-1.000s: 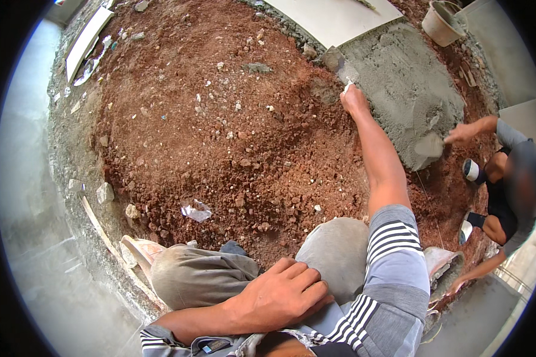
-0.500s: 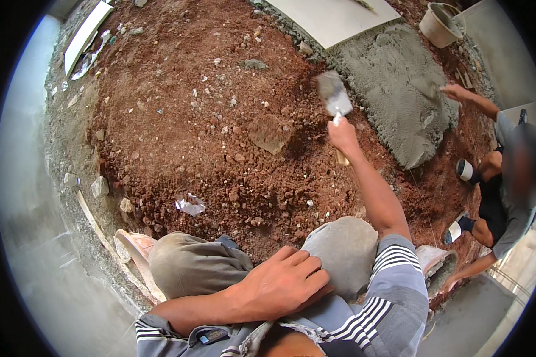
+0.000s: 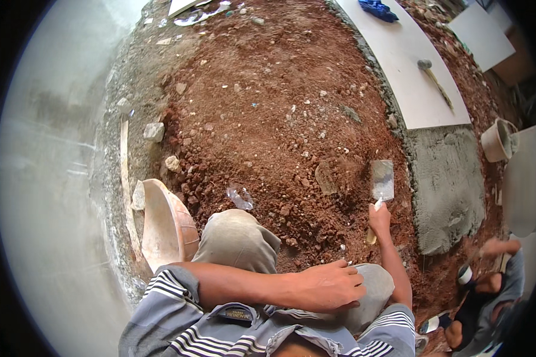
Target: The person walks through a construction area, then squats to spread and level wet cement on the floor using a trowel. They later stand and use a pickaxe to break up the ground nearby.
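Note:
My right hand (image 3: 380,221) is closed around the handle of a trowel (image 3: 382,178). The flat, mortar-smeared blade points away from me, above the red soil (image 3: 262,149) and just left of a bed of wet grey mortar (image 3: 449,196). The tan butt of the handle shows below my fist. Across my body lies my left arm, and my left hand (image 3: 327,287) rests on my right knee (image 3: 369,291), holding nothing, its fingers loosely bent and partly apart. Beyond the mortar, large pale slabs (image 3: 408,71) carry a mallet (image 3: 436,83) and a blue cloth (image 3: 378,10).
A co-worker (image 3: 488,297) crouches at the lower right, one hand raised near the mortar's edge. A pale bucket (image 3: 498,141) stands right of the mortar. By my left knee is a pinkish basin (image 3: 167,223). Stones (image 3: 154,131) and a clear plastic scrap (image 3: 239,197) lie on the soil.
My view has swung to the right, bringing the mallet and cloth into sight. The trowel, blurred earlier, now appears steady. The co-worker's hand has drawn back from over the mortar.

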